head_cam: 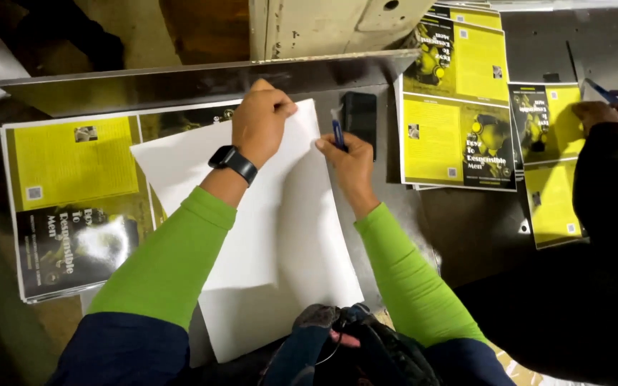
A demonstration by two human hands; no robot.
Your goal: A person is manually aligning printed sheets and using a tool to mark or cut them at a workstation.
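My left hand (259,121) rests as a loose fist on the top edge of a white sheet of paper (302,236), pressing it down against a long metal bar (180,80). A black watch sits on that wrist. My right hand (348,161) grips a blue pen or knife (337,131) at the sheet's right edge, tip pointing up. The white sheet lies tilted over a stack of printed yellow-and-black covers (73,200).
A black phone (360,121) lies just right of my right hand. More yellow-and-black printed sheets (459,107) lie at the right. Another person in a dark sleeve (609,186) works at the far right with a blue tool over smaller prints (548,179).
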